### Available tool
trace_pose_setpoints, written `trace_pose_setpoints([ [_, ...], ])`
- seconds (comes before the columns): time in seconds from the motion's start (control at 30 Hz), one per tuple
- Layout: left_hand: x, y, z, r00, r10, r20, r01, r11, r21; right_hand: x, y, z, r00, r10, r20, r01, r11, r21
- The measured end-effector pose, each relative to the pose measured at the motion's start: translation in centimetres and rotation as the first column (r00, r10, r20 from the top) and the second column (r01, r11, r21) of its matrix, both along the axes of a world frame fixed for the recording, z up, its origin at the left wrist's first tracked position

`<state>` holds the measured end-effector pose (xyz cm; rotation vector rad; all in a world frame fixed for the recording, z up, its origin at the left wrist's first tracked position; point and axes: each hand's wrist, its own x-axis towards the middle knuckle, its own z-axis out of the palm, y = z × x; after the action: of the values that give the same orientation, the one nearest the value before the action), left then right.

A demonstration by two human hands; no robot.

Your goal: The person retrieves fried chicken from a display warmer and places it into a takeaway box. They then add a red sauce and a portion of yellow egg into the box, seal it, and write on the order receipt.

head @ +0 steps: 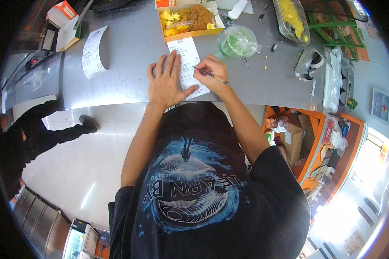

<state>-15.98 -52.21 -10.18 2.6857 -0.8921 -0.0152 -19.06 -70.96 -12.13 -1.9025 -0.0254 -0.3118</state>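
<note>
On the steel counter, my left hand (pixel 167 79) lies flat with fingers spread, pressing on the left side of a long printed paper receipt (pixel 187 53). My right hand (pixel 212 73) grips a pen (pixel 215 76), its tip at the receipt's right part. The receipt's far end touches an open cardboard food box (pixel 194 34) holding rice, yellow pieces like egg, brown meat and a small clear packet. Right of the box sits a green container wrapped in a clear plastic bag (pixel 239 41). A second receipt (pixel 94 53) curls on the counter to the left.
An empty-looking open carton (pixel 64 27) stands at the far left. A clear tray of yellow food (pixel 291 21), a tape roll (pixel 317 60) and plastic bags (pixel 332 77) lie to the right. Another person in dark clothes (pixel 35 129) is at the left. Below right are orange shelves (pixel 311 113).
</note>
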Motion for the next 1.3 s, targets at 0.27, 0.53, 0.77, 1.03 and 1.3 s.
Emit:
trace_pose_setpoints([
  [0.27,0.03,0.04,0.51,1.000,0.000,-0.010,0.000,1.000,0.009,-0.04,-0.13,0.63,0.997,-0.055,0.054,0.058,0.996,-0.065],
  [0.53,0.03,0.00,0.14,1.000,-0.002,-0.002,0.002,1.000,-0.019,-0.22,-0.10,0.28,1.000,0.020,0.020,-0.019,1.000,-0.019],
  [0.77,0.02,0.00,0.28,1.000,0.005,-0.001,-0.005,1.000,-0.028,-0.06,-0.46,-0.15,0.993,-0.102,0.064,0.106,0.993,-0.060],
  [1.03,0.04,0.03,0.13,1.000,-0.004,-0.008,0.004,1.000,-0.021,-0.52,-0.29,0.40,0.999,0.026,0.032,-0.025,0.999,-0.035],
  [1.3,-0.01,0.05,0.22,1.000,0.000,0.000,0.000,1.000,-0.019,-0.71,-0.26,0.43,0.996,-0.087,0.010,0.087,0.996,-0.018],
])
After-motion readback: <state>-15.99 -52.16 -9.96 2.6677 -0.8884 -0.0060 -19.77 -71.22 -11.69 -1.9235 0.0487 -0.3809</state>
